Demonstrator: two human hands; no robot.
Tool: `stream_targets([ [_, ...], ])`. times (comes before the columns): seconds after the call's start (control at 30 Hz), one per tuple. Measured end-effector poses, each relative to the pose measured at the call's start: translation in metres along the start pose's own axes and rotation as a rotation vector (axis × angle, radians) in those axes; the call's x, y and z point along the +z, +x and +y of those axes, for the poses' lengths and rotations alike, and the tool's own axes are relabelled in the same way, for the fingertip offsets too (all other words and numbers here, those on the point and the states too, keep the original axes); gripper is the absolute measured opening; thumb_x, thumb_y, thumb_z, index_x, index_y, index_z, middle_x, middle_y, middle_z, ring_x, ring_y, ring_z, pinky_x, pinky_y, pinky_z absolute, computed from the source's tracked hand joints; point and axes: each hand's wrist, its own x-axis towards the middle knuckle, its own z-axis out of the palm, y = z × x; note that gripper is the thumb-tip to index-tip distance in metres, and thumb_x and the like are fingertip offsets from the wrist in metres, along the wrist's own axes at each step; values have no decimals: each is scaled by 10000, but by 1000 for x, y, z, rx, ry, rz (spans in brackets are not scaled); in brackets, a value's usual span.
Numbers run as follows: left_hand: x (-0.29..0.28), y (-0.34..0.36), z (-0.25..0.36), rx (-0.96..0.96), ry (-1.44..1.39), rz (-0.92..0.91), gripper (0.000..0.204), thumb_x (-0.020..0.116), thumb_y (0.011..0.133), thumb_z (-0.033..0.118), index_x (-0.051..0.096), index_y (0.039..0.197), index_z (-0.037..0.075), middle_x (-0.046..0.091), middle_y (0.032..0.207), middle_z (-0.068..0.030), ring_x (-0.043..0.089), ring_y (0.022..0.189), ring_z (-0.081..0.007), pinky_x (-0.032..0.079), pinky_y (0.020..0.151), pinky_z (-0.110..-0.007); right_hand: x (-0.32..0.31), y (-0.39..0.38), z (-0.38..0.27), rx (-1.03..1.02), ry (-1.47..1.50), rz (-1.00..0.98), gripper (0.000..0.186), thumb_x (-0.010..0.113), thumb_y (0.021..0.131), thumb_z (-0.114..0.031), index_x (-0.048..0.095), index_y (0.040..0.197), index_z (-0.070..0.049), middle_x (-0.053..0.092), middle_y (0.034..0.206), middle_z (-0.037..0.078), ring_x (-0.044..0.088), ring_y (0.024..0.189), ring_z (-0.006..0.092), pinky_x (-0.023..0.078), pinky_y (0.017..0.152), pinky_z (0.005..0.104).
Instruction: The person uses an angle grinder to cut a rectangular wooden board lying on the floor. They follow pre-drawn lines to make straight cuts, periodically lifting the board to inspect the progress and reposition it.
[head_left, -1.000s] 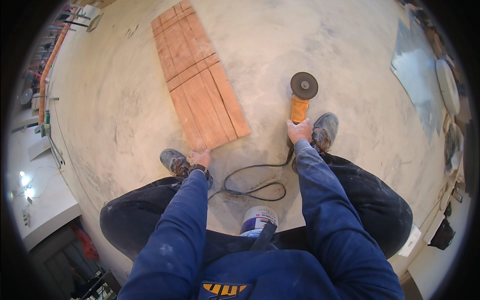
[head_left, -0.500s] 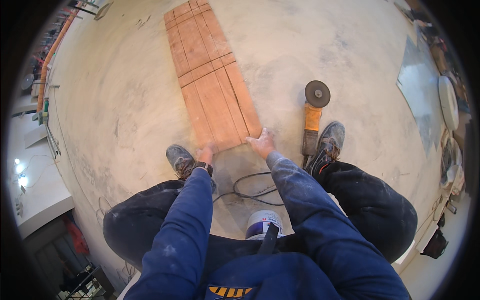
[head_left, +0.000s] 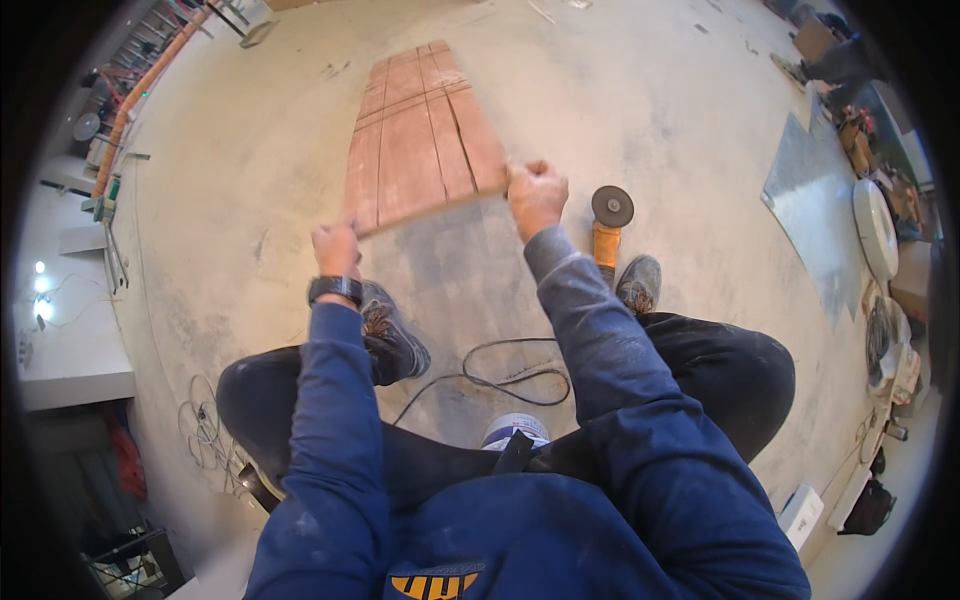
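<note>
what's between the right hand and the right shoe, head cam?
The angle grinder: its grey disc and orange body lie on the concrete floor, between the right hand gripping the wooden panel and the right shoe. Seen in the head view.

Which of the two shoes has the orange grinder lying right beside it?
The right shoe: the orange angle grinder lies against its toe. The left shoe has none.

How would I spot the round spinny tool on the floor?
Start at the big wooden board held up in both hands. Just right of the right hand, on the dusty concrete floor, lies the angle grinder: orange body, grey round disc.
</note>
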Motion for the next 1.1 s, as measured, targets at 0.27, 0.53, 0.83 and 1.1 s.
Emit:
stream_targets([
  [0.27,-74,-63,180,202,-135,-167,355,751,888,382,478,951,164,426,723,52,417,580,-74,424,568,-285,-44,1,-169,-63,548,-268,270,746,874,-178,640,857,69,672,779,121,706,711,184,589,657,278],
  [0.53,-71,-70,182,224,-345,-208,434,789,857,369,452,991,132,479,813,17,465,634,-97,487,641,-327,-52,-9,-173,-121,559,-375,336,813,889,-206,623,1005,46,672,940,129,711,833,192,619,766,306],
  [0.83,-63,-66,169,159,-375,-134,394,760,861,337,474,1021,119,516,849,-20,517,711,-132,515,686,-355,-52,-17,-149,-116,601,-411,400,807,921,-281,590,1097,4,658,1035,137,715,945,228,628,841,345],
  [1.1,-63,-73,161,125,-381,-61,285,729,899,272,478,985,170,477,732,49,475,582,-76,492,640,-337,-50,-17,-137,-121,613,-489,383,784,940,-292,545,1113,-48,646,1039,118,710,951,237,626,798,366],
])
